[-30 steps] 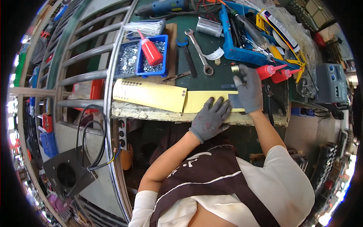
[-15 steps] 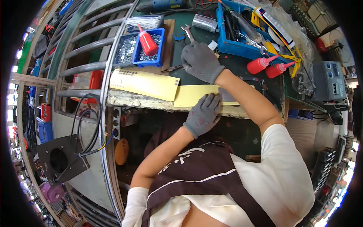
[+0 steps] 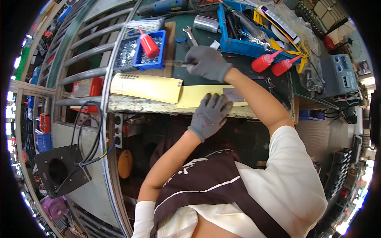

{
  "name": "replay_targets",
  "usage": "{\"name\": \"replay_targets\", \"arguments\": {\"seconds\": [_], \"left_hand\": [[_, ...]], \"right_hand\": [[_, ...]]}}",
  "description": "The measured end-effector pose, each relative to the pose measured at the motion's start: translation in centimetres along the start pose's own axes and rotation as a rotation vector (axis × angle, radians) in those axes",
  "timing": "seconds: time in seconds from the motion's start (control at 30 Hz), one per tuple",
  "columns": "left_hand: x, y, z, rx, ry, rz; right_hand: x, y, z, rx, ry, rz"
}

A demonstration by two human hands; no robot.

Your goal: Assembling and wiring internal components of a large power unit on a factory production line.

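My left hand [image 3: 209, 117], in a grey work glove, rests with fingers spread on a pale yellow sheet [image 3: 191, 95] at the bench's front edge. A grey rectangular patch [image 3: 233, 94] lies on that sheet, right of my fingers. Farther back, my right hand [image 3: 208, 63], gloved alike, is closed around the end of a slim dark metal tool [image 3: 174, 63]. The tool points left toward the blue bin of small metal parts; it is blurred and its kind is unclear. A second yellow sheet [image 3: 145, 87] with dark dots lies to the left, meeting the first.
A red squeeze bottle [image 3: 149, 47] lies in the blue bin [image 3: 160, 59]. Behind my right hand is a wrench [image 3: 190, 36]. A blue tool crate [image 3: 242, 47] and two red bottles [image 3: 262, 62] stand right. Metal railing [image 3: 89, 73] borders the left side.
My right hand has closed on the slim tool and lifted it from the bench, its tip now nearer the bin. My left hand stays on the sheet. The whole view has shifted slightly.
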State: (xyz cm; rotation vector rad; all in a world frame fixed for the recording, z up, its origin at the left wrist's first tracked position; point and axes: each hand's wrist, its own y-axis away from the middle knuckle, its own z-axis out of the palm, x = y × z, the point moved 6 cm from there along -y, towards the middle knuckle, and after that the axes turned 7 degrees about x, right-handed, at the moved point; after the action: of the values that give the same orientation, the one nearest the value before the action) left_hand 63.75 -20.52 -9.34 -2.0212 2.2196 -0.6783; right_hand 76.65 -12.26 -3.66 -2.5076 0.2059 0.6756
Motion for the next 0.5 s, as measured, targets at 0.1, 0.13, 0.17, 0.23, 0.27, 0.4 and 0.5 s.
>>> {"name": "replay_targets", "arguments": {"seconds": [0.1,0.13,0.17,0.23,0.27,0.4,0.5], "left_hand": [[0.1,-0.5,0.4,0.048,0.009,0.011],[0.5,-1.3,0.2,0.062,0.067,0.043],[0.6,-1.8,0.1,0.074,0.117,0.067],[0.4,-3.2,0.2,0.053,0.202,0.003],[0.0,-3.7,0.6,0.023,0.267,-0.071],[-0.9,-5.7,1.8,0.052,0.170,-0.138],[-1.3,-6.3,2.5,-0.005,0.157,-0.218]], "right_hand": [[1.8,3.7,-6.3,-0.096,-0.080,0.368],[3.3,5.7,-8.1,-0.068,-0.125,0.413],[4.0,7.6,-9.4,-0.090,-0.144,0.457],[5.1,11.5,-11.8,-0.113,-0.160,0.541],[5.6,13.1,-12.2,-0.121,-0.173,0.570],[5.0,16.2,-13.8,-0.243,0.209,0.569],[5.1,16.9,-13.7,-0.260,0.282,0.513]]}}
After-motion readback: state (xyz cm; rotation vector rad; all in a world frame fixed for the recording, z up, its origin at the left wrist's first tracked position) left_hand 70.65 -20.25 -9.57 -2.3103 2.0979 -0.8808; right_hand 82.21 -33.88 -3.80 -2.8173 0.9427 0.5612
